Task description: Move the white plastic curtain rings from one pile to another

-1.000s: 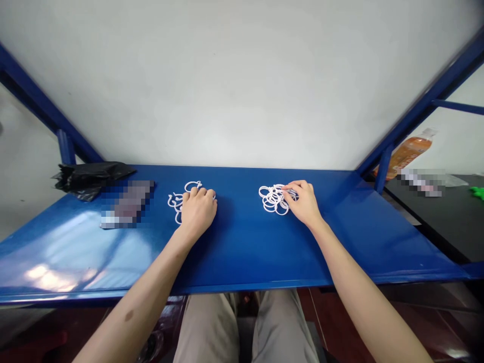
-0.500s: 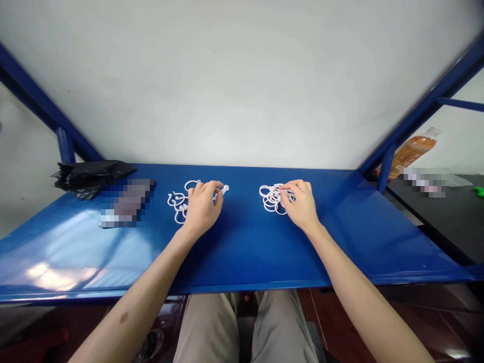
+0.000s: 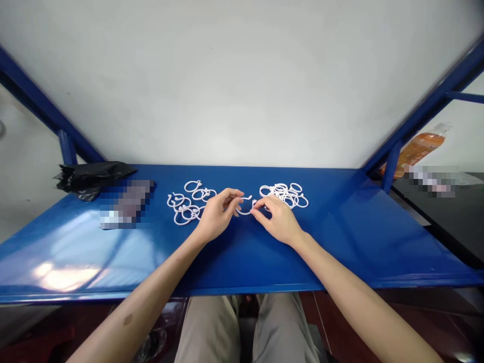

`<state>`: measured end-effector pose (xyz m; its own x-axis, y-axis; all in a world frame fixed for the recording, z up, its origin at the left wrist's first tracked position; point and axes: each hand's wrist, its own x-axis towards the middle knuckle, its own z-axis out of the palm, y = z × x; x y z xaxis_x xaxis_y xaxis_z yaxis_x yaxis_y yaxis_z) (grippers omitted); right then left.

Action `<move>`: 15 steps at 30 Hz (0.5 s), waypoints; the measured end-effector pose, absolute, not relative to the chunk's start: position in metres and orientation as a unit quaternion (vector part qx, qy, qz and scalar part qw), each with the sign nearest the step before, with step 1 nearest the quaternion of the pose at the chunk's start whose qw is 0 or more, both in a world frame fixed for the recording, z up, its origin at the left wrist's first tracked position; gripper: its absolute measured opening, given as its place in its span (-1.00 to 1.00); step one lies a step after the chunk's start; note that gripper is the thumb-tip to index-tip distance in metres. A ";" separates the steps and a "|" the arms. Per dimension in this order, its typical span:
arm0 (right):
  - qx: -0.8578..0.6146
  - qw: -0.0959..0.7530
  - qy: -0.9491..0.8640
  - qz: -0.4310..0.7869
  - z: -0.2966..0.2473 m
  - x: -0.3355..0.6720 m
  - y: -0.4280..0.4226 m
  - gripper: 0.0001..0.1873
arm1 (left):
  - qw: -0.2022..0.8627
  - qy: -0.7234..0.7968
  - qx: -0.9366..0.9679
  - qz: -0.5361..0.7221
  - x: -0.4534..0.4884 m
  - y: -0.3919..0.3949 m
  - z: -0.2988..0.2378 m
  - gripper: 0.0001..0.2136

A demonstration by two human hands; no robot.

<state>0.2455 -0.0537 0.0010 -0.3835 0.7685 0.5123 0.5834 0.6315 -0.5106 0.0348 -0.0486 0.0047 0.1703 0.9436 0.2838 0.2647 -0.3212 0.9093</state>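
Observation:
Between my two hands, just above the blue table (image 3: 242, 252), is one white plastic ring (image 3: 245, 206) with an open gap. My left hand (image 3: 216, 218) pinches its left end and my right hand (image 3: 276, 219) pinches its right end. To the left of my left hand lies a loose group of several white rings (image 3: 187, 201). A tighter heap of white rings (image 3: 285, 194) sits behind my right hand.
A crumpled black plastic bag (image 3: 88, 176) lies at the far left of the table, with a blurred flat object (image 3: 126, 204) beside it. Blue frame posts rise at both back corners. An orange bottle (image 3: 418, 148) leans on the neighbouring dark table at right.
My left hand has carried one ring from the left group toward the middle. My right hand has left the right heap and come in to grip the ring's other end.

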 end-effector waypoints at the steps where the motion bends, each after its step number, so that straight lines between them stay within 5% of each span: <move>1: -0.424 0.379 -0.811 0.139 0.000 0.246 -0.053 -0.89 | 0.387 0.442 0.663 0.464 0.036 -0.049 0.004 -0.72; 8: -0.427 0.429 -0.759 0.240 -0.005 0.244 -0.050 -0.91 | 0.458 0.389 0.676 0.427 0.037 -0.051 -0.004 -0.62; 15: -0.411 0.411 -0.787 0.207 -0.003 0.245 -0.053 -0.89 | 0.322 0.427 0.742 0.403 0.040 -0.055 -0.002 -0.72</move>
<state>0.2448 -0.0533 -0.0029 -0.3235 0.8173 0.4768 0.4769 0.5761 -0.6639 0.0401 -0.0549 -0.0022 0.3100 0.8943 0.3227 0.3752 -0.4269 0.8228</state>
